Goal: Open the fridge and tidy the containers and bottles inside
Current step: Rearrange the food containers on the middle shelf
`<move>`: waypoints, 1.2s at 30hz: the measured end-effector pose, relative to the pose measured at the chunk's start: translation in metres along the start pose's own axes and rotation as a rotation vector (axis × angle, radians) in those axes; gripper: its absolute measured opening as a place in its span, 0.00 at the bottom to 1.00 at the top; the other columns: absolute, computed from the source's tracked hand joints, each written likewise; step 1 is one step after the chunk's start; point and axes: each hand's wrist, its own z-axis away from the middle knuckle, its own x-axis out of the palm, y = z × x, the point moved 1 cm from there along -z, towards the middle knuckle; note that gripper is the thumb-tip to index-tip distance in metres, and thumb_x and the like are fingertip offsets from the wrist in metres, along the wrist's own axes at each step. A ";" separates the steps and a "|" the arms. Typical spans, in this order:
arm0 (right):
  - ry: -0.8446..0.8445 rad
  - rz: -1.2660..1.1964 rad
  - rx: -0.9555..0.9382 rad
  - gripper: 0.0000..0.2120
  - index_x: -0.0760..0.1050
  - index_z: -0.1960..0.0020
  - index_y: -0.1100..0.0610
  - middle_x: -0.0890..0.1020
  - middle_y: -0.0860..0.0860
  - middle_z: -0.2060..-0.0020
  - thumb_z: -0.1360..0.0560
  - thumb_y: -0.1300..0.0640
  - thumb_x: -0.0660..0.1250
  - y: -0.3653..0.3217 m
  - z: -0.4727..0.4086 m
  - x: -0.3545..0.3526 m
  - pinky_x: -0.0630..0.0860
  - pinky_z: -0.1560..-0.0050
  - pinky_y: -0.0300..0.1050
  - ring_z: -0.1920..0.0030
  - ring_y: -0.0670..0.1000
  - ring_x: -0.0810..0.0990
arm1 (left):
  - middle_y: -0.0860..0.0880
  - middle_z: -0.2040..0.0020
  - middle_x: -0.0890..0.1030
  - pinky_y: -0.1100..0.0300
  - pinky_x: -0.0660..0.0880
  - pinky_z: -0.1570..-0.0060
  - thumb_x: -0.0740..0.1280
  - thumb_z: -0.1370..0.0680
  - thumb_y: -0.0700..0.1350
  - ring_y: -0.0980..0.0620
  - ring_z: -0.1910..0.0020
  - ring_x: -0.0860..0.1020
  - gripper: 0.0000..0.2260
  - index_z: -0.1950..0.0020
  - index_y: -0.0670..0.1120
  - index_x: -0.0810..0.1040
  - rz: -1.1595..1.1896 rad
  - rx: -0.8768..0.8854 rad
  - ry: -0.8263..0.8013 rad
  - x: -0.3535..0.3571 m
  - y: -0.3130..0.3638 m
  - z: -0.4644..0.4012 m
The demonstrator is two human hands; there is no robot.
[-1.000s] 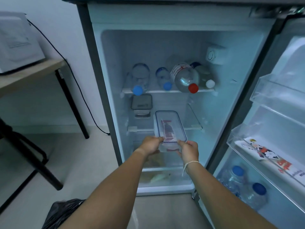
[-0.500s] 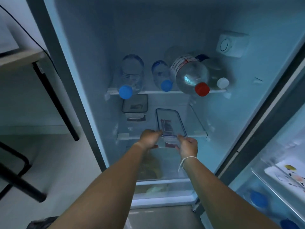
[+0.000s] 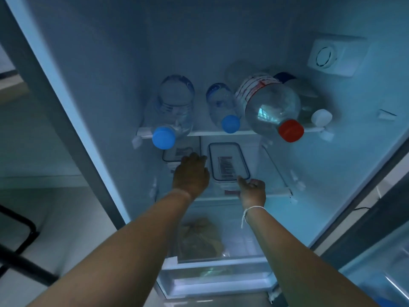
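Note:
The fridge stands open in front of me. A clear container with a blue-rimmed lid [image 3: 229, 161] lies on the middle shelf [image 3: 278, 192]. My right hand [image 3: 253, 191] grips its near end. My left hand [image 3: 191, 173] is off it, fingers stretched over a dark-lidded container [image 3: 177, 151] to its left, which the hand partly hides. On the top shelf [image 3: 205, 132] several bottles lie on their sides, caps toward me: a blue-capped bottle [image 3: 174, 103], a smaller blue-capped bottle [image 3: 221, 105], a big red-capped bottle [image 3: 270, 105] and a white-capped bottle [image 3: 309, 103].
A bag [image 3: 199, 238] lies in the drawer below the shelves. A white dial box [image 3: 332, 56] sits on the right inner wall. The open door [image 3: 387, 262] is at my right. Black furniture legs [image 3: 22, 240] stand on the floor at left.
The clear container has gone further back onto the middle shelf. My left hand let go of it and moved left toward the dark-lidded container. My view moved closer to the fridge.

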 end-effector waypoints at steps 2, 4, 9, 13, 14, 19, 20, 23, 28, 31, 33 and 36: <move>0.006 0.060 -0.028 0.15 0.65 0.54 0.60 0.72 0.56 0.58 0.28 0.56 0.70 -0.002 -0.005 0.005 0.69 0.55 0.45 0.58 0.54 0.72 | 0.44 0.28 0.65 0.49 0.67 0.34 0.57 0.21 0.46 0.42 0.30 0.64 0.23 0.26 0.46 0.63 -0.159 0.063 0.020 -0.004 -0.008 -0.007; -0.008 0.128 -0.046 0.15 0.65 0.54 0.60 0.72 0.56 0.58 0.27 0.54 0.70 -0.004 -0.010 0.012 0.66 0.57 0.42 0.58 0.54 0.72 | 0.45 0.24 0.59 0.48 0.60 0.29 0.57 0.22 0.48 0.42 0.26 0.59 0.26 0.24 0.46 0.58 -0.245 0.066 -0.043 -0.005 -0.016 -0.014; -0.051 0.184 -0.031 0.15 0.65 0.54 0.59 0.72 0.55 0.59 0.28 0.52 0.70 -0.007 -0.024 0.024 0.69 0.55 0.46 0.58 0.54 0.73 | 0.45 0.21 0.52 0.47 0.52 0.25 0.57 0.22 0.51 0.41 0.23 0.52 0.30 0.22 0.44 0.50 -0.249 0.009 -0.200 0.003 -0.026 -0.018; -0.078 0.210 -0.028 0.16 0.65 0.53 0.60 0.72 0.55 0.58 0.28 0.52 0.70 -0.011 -0.036 0.032 0.73 0.51 0.50 0.57 0.54 0.72 | 0.44 0.21 0.50 0.49 0.51 0.25 0.58 0.22 0.51 0.41 0.22 0.51 0.32 0.22 0.44 0.48 -0.219 -0.008 -0.253 0.011 -0.031 -0.020; -0.077 0.211 -0.024 0.16 0.66 0.53 0.60 0.73 0.56 0.58 0.28 0.52 0.71 -0.012 -0.038 0.033 0.74 0.48 0.52 0.57 0.54 0.73 | 0.44 0.21 0.50 0.50 0.51 0.24 0.58 0.21 0.51 0.41 0.22 0.50 0.32 0.22 0.44 0.48 -0.212 -0.008 -0.256 0.012 -0.032 -0.019; -0.086 0.253 -0.042 0.17 0.64 0.54 0.60 0.71 0.56 0.59 0.27 0.52 0.70 -0.016 -0.047 0.038 0.75 0.45 0.57 0.57 0.53 0.71 | 0.45 0.20 0.49 0.52 0.48 0.24 0.58 0.22 0.51 0.43 0.22 0.49 0.32 0.22 0.45 0.47 -0.169 0.004 -0.239 0.016 -0.035 -0.018; -0.094 0.270 -0.046 0.16 0.64 0.55 0.60 0.71 0.56 0.59 0.27 0.52 0.70 -0.018 -0.048 0.040 0.75 0.46 0.56 0.56 0.53 0.72 | 0.45 0.20 0.48 0.52 0.48 0.24 0.58 0.22 0.51 0.43 0.22 0.48 0.33 0.22 0.44 0.47 -0.164 0.004 -0.241 0.016 -0.036 -0.018; -0.098 0.279 -0.037 0.16 0.69 0.50 0.61 0.72 0.56 0.56 0.27 0.51 0.69 -0.021 -0.053 0.042 0.75 0.42 0.57 0.55 0.54 0.72 | 0.45 0.20 0.47 0.52 0.49 0.24 0.59 0.22 0.51 0.43 0.22 0.47 0.34 0.22 0.44 0.46 -0.149 0.004 -0.261 0.016 -0.037 -0.019; -0.066 0.277 0.006 0.23 0.70 0.40 0.62 0.75 0.58 0.50 0.28 0.50 0.69 -0.025 -0.055 0.045 0.75 0.39 0.59 0.46 0.60 0.77 | 0.46 0.20 0.47 0.52 0.50 0.24 0.60 0.23 0.52 0.43 0.22 0.46 0.35 0.22 0.45 0.45 -0.141 0.017 -0.273 0.015 -0.038 -0.019; -0.048 0.282 -0.002 0.24 0.70 0.38 0.63 0.77 0.61 0.42 0.28 0.50 0.69 -0.025 -0.054 0.046 0.75 0.40 0.59 0.41 0.62 0.76 | 0.45 0.20 0.47 0.52 0.50 0.24 0.60 0.23 0.52 0.42 0.22 0.46 0.35 0.22 0.45 0.45 -0.157 0.020 -0.272 0.015 -0.038 -0.019; -0.045 0.295 -0.012 0.24 0.70 0.38 0.63 0.77 0.62 0.40 0.27 0.49 0.69 -0.025 -0.053 0.046 0.75 0.40 0.59 0.41 0.63 0.77 | 0.46 0.20 0.46 0.52 0.50 0.24 0.60 0.23 0.52 0.43 0.22 0.46 0.35 0.22 0.45 0.45 -0.146 0.015 -0.274 0.014 -0.038 -0.019; -0.043 0.309 -0.021 0.24 0.70 0.39 0.62 0.78 0.62 0.41 0.27 0.48 0.69 -0.024 -0.054 0.045 0.76 0.40 0.59 0.43 0.63 0.78 | 0.46 0.20 0.46 0.52 0.49 0.24 0.60 0.22 0.52 0.43 0.21 0.45 0.35 0.22 0.45 0.45 -0.136 0.017 -0.273 0.014 -0.039 -0.019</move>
